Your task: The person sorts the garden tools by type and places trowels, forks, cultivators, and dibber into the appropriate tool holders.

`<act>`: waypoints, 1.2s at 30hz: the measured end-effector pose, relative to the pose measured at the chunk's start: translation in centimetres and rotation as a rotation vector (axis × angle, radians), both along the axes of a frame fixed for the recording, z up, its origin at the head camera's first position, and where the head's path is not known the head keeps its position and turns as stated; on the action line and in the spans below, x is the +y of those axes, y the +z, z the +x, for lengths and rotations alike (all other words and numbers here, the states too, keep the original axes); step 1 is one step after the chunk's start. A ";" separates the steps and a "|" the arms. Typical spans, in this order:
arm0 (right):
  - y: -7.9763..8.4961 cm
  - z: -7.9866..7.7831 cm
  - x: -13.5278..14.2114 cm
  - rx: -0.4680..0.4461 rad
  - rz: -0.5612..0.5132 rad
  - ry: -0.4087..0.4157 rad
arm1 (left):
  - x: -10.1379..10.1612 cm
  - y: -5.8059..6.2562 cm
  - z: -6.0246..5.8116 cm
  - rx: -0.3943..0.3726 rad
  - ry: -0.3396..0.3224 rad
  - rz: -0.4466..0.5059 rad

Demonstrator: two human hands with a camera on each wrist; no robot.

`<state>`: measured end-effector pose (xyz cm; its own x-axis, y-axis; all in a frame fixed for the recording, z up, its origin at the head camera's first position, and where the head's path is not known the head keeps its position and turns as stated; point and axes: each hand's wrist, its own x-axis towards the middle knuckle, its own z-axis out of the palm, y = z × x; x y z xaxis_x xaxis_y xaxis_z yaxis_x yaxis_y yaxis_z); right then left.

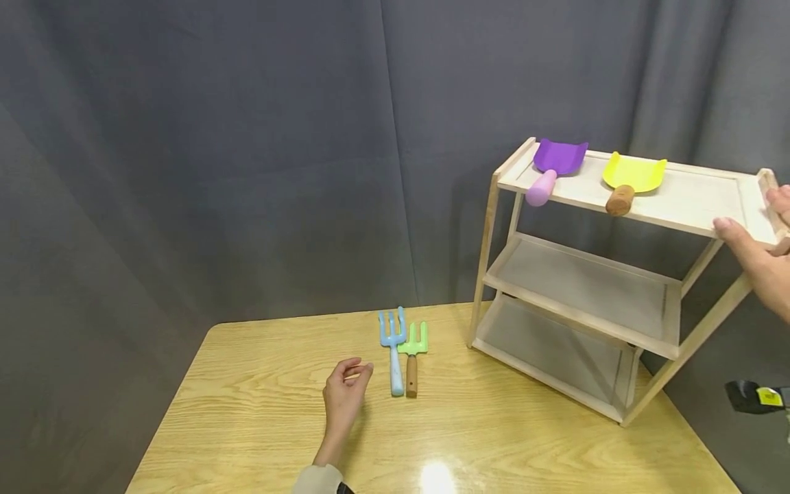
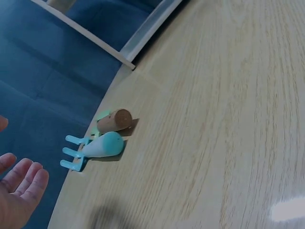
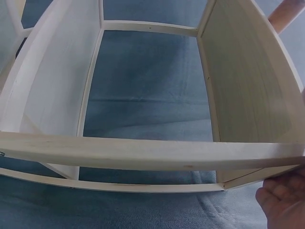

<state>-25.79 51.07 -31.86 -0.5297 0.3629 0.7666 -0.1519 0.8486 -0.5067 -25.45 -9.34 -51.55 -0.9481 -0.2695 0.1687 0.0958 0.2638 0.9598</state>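
Gripping the right end of the rack (image 1: 580, 291), my right hand (image 1: 765, 264) shows in the head view with its thumb over the front edge of the top board (image 1: 703, 195). My left hand (image 1: 345, 394) is over the table (image 1: 259, 384), fingers loosely bent and holding nothing, just left of the blue fork (image 1: 395, 360). That lies beside the green fork (image 1: 411, 363), their heads close together and tines toward the curtain (image 1: 247, 171). The rack stands on the table's right side, the purple scoop (image 1: 560, 158) and yellow scoop (image 1: 636, 173) on its top board, handles jutting over the front edge. In the left wrist view, my fingers are at the left edge, spaced from both forks, whose handle ends face the camera; a foot of the rack is beyond them. In the right wrist view, my right fingers curl against the rack's corner, partly cut off by the frame, and a brown handle pokes past the top board.
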 end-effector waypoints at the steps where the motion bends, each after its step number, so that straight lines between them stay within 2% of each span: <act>1: 0.0 0.0 0.1 -0.023 -0.007 0.000 | 0.1 -0.1 -0.1 0.000 -0.009 -0.002; 5: 0.0 0.3 0.0 -0.058 -0.012 -0.001 | 0.5 -0.6 -0.6 0.003 -0.034 -0.011; 10: 3.7 4.2 -7.0 -0.045 -0.063 0.037 | 0.9 -0.7 -1.2 0.016 -0.008 -0.013; 13: 5.0 5.5 -9.3 -0.041 -0.089 0.052 | 1.3 -0.7 -1.5 0.010 0.006 0.011; 19: 5.4 5.8 -9.8 -0.039 -0.111 0.074 | 2.2 -1.5 -1.7 -0.044 0.040 0.043; 30: 5.7 5.9 -10.1 0.014 -0.145 0.095 | 3.9 -3.1 -1.9 -0.116 0.068 0.025; 36: 5.7 6.0 -10.4 -0.034 -0.131 0.107 | 4.1 -3.7 -1.9 -0.148 0.060 -0.010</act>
<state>-19.80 40.68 -26.17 -0.5952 0.3993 0.6974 -0.2185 0.7547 -0.6186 -27.34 -5.26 -55.29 -0.9449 -0.3258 0.0318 -0.0625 0.2748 0.9595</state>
